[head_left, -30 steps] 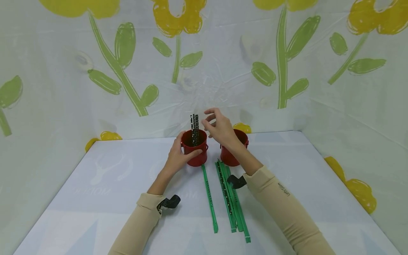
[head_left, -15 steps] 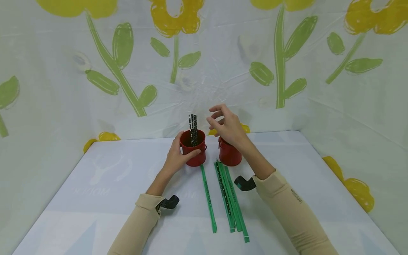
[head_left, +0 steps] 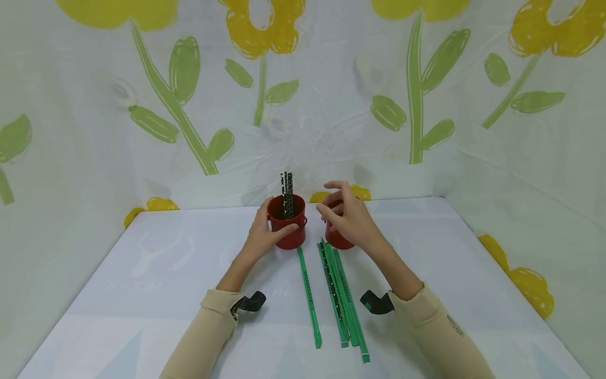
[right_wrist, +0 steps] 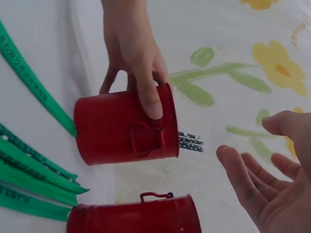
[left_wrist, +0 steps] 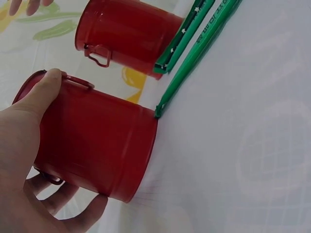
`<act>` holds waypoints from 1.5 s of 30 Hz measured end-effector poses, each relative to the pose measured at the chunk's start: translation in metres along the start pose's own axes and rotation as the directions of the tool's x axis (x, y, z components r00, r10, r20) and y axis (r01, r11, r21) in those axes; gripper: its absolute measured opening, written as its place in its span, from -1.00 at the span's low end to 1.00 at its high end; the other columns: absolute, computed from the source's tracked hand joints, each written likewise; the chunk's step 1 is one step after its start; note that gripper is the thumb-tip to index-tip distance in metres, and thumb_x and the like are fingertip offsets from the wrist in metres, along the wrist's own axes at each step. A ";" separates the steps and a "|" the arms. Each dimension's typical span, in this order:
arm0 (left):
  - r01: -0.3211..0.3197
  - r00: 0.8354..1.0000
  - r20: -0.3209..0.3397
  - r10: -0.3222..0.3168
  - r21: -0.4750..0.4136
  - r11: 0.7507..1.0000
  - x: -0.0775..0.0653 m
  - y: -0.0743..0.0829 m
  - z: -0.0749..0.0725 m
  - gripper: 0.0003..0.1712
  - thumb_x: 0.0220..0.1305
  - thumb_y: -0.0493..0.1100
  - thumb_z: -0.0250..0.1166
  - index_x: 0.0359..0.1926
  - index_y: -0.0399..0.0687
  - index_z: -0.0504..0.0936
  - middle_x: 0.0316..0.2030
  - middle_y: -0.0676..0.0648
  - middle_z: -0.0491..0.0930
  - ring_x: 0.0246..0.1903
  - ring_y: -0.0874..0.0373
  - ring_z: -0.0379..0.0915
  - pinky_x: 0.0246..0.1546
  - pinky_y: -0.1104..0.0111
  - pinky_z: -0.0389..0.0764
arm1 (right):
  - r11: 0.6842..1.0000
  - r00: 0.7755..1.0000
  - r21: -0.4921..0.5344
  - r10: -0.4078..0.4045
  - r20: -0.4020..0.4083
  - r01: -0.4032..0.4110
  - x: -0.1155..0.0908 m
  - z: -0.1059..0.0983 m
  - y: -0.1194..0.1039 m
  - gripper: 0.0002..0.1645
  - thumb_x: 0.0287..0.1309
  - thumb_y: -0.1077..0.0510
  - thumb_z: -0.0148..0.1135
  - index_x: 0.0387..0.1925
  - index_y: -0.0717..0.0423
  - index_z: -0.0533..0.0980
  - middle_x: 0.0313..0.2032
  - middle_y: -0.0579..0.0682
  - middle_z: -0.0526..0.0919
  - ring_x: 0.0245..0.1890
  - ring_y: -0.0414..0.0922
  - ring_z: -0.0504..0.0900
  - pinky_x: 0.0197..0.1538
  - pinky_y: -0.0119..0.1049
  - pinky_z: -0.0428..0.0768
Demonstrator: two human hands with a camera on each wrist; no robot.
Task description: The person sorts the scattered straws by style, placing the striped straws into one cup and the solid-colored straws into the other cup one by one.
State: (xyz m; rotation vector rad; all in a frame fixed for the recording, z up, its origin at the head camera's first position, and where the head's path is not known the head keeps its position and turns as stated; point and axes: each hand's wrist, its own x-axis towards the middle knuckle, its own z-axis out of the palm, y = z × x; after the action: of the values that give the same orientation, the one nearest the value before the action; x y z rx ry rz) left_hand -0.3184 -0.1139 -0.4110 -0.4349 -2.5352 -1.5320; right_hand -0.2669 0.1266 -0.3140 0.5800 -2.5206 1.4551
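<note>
The left hand point(head_left: 263, 231) is near the middle of the back edge of the counter point(head_left: 189, 295). Its grip is closed around the left bucket point(head_left: 291, 241), which is red and stands upright: the thumb lies on the near side, the fingers go around the other side. Inside this bucket stand several dotted sticks point(head_left: 288, 197), black and white, with their upper ends above the rim. From its foot one green stick point(head_left: 309, 297) lies along the counter, away from the back edge. Next to the right is a green bundle point(head_left: 344, 302), lying in nearly the same direction. Behind the bundle, also near the back edge, stands the right bucket point(head_left: 337, 240), red too. The right hand point(head_left: 351, 215) partly covers it; its grip is half open, the fingers are loosely bent and hold nothing.
</note>
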 end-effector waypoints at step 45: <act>0.015 1.000 0.002 -0.015 0.010 1.000 -0.001 0.000 0.001 0.11 0.07 0.23 0.44 0.50 0.15 0.00 0.34 0.02 0.27 0.29 0.08 0.23 0.23 0.02 0.50 | 0.816 0.800 -0.426 0.530 0.282 -0.390 -0.034 0.046 0.043 -0.53 0.04 0.03 0.47 -0.05 0.18 0.60 -0.55 -0.01 0.66 -0.64 -0.15 0.65 -0.44 -0.40 0.66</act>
State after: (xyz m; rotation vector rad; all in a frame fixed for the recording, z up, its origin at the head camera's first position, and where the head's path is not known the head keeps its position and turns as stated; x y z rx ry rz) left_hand -0.3174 -0.1136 -0.4118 -0.4169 -2.5526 -1.5242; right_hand -0.2516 0.1150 -0.3827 0.1915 -3.3291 1.0234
